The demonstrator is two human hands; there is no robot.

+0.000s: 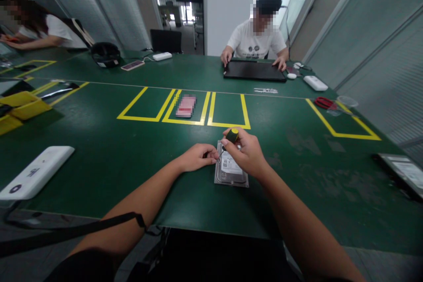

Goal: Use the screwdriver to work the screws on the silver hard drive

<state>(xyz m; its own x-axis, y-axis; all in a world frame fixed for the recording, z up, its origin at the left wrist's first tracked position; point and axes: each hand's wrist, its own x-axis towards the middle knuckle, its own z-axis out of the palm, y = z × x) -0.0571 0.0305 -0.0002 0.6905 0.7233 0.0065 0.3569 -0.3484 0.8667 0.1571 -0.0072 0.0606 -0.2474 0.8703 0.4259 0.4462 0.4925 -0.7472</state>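
Here, your right hand (248, 152) gripped one screwdriver (232, 135) over one hard drive (231, 168); your left hand (199, 157) curled at its nine o'clock, pinch unclear.

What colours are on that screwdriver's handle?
The screwdriver handle is dark, nearly black, with bright yellow at its top end, as the head view shows.
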